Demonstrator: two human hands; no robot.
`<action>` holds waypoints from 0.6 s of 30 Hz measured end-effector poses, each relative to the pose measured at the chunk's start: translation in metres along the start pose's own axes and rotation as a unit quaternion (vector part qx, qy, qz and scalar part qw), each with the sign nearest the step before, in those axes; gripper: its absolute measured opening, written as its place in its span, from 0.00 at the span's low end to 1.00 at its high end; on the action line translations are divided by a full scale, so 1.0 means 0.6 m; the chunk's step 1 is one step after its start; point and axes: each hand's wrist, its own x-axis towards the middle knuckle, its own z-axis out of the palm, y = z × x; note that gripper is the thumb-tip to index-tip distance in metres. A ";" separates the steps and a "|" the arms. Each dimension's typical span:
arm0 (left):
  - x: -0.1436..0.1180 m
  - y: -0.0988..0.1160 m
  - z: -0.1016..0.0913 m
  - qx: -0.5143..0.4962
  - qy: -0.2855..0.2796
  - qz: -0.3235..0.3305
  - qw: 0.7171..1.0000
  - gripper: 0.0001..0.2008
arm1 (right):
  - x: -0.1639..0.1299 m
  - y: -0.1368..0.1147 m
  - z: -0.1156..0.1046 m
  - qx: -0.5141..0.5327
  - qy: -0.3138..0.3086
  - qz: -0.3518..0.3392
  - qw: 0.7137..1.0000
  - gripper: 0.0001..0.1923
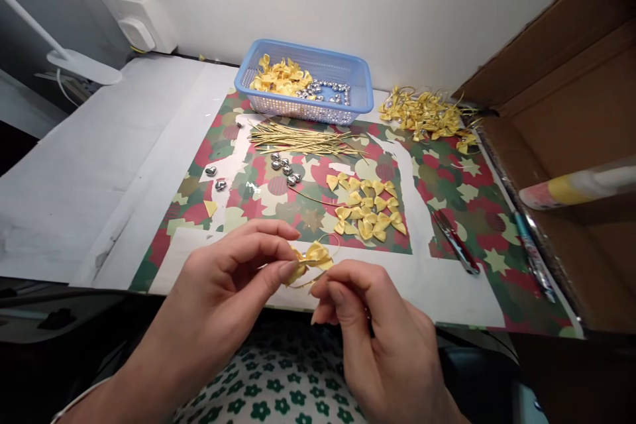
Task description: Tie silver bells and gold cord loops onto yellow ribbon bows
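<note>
**Yellow bow pinched between two hands at the table's near edge**

A blue plastic mesh basket (304, 81) sits at the upper centre of the frame; its left half holds a heap of yellow ribbon bows (279, 76), its right half a scatter of shiny silver heart beads (325, 91). At the far right stands an open cardboard box (571, 119) with a paper-wrapped roll (576, 187) lying across it.

The work mat (447, 172) is glossy paper printed with red, green and cream stars. On it lie a bundle of thin gold wire ties (303, 139), a few loose silver hearts (284, 168), a cluster of small satin bows (365, 207), and, at upper right, a tangled pile of finished bows (427, 114) with gold loops. Scissors (456, 241) rest to the right of centre.

In the lower centre, the left hand (233, 278) pinches a yellow satin bow (312, 258) between thumb and forefinger, other fingers curled. The right hand (370, 318) meets it from the right, thumb and forefinger pressed on a thin gold wire (332, 242) looping around the bow
</note>
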 end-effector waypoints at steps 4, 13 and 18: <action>0.008 0.000 0.004 -0.026 -0.006 -0.020 0.999 0.05 | 0.003 0.000 -0.003 -0.058 0.030 -0.062 0.996 0.12; 0.010 0.000 0.005 -0.040 0.002 -0.014 0.999 0.05 | 0.003 0.003 0.003 -0.101 0.054 -0.086 0.990 0.08; 0.010 0.000 0.007 -0.040 0.002 0.005 0.999 0.06 | 0.006 0.001 0.005 -0.101 0.052 -0.096 0.989 0.08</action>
